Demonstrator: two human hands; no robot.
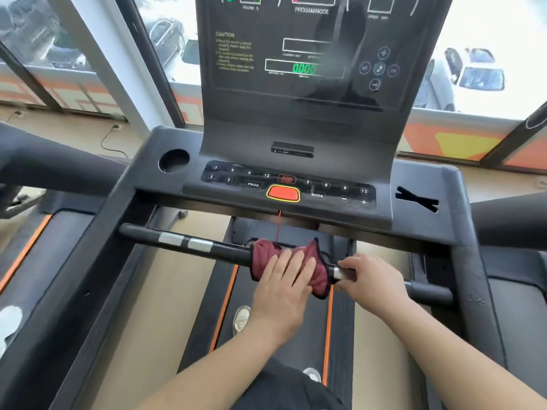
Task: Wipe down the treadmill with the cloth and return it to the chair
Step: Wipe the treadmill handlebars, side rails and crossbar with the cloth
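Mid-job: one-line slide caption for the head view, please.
Left hand presses a maroon cloth over the treadmill's front handlebar while the right hand grips the bar beside it, below the console.

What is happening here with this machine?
A person stands on a treadmill and cleans it. The left hand presses a dark red cloth over the front handlebar. The right hand grips the same bar just beside the cloth. The console display reads zeros.
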